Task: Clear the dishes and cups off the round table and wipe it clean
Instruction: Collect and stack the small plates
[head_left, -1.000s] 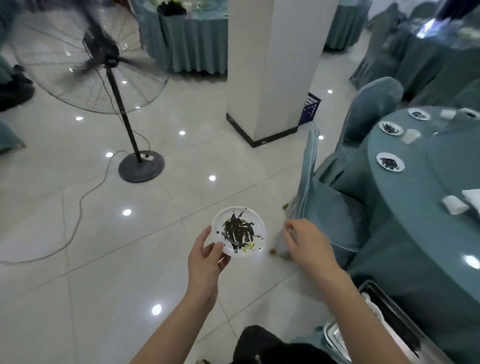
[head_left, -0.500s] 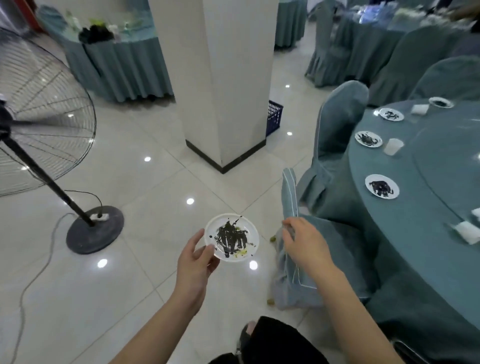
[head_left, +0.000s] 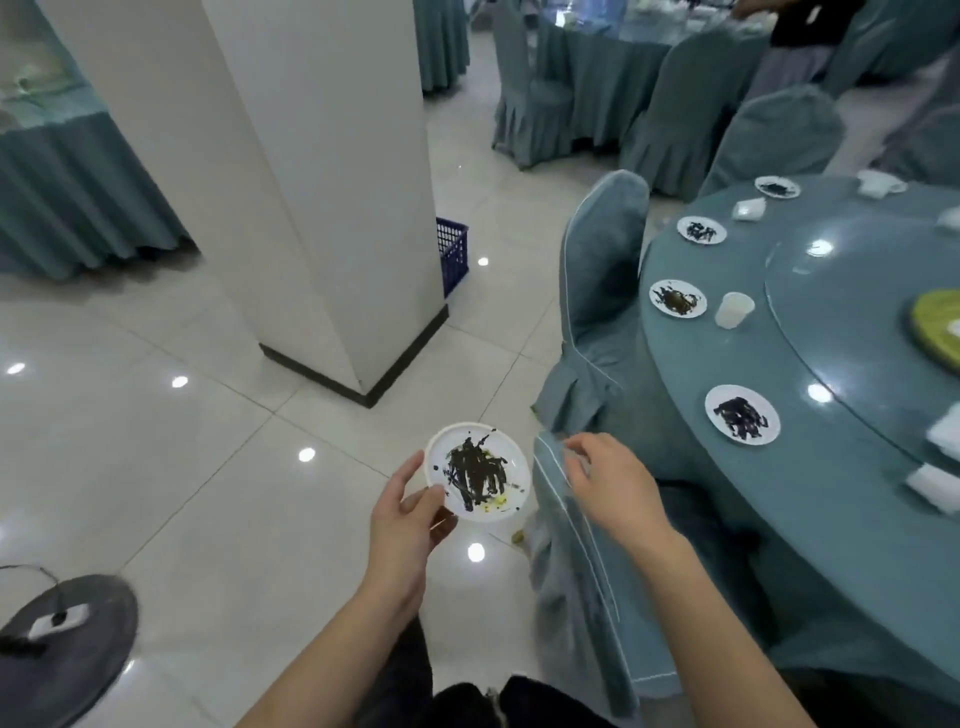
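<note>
A single wide-angle camera, worn on the person's head, looks forward and steeply down. Both forearms reach up into the picture from the bottom edge, close to the lens, with the left hand (head_left: 402, 519) and right hand (head_left: 608, 483) near the centre. The tiled floor (head_left: 156, 467) fills the left half. The round table (head_left: 779, 519) curves in from the right edge, its near rim nearest the camera. A white pillar (head_left: 291, 182) stands farther off at upper left. Straight lines bow towards the picture's edges.
</note>
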